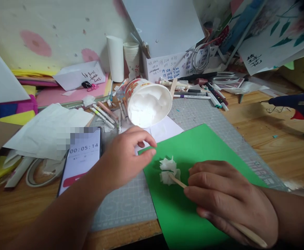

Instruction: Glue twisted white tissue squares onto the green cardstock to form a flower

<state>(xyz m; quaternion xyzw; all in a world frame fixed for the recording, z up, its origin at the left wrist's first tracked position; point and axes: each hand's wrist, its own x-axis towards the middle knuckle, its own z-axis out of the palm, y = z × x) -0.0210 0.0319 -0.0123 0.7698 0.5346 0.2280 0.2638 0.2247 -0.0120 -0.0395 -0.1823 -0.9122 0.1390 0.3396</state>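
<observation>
My right hand (pixel 225 198) is closed around a thin wooden stick (pixel 177 181). The stick's tip touches a small crumpled white paper piece (pixel 169 176) on a green sheet (pixel 204 149). A second white piece (pixel 167 163) lies directly behind the first. My left hand (pixel 131 154) hovers by the sheet's left edge, thumb and index finger curved with a gap between them and nothing visible in it. Behind the sheet a paper tub (pixel 149 104) lies tilted with its mouth towards me, holding white paper pieces.
A phone (pixel 81 159) showing a timer lies left of my left hand, near a tape roll (pixel 34 173) and white papers (pixel 48 128). Pens (pixel 193 97) are scattered behind the grey cutting mat (pixel 123 208). A blue glue gun (pixel 300 107) stands at the right.
</observation>
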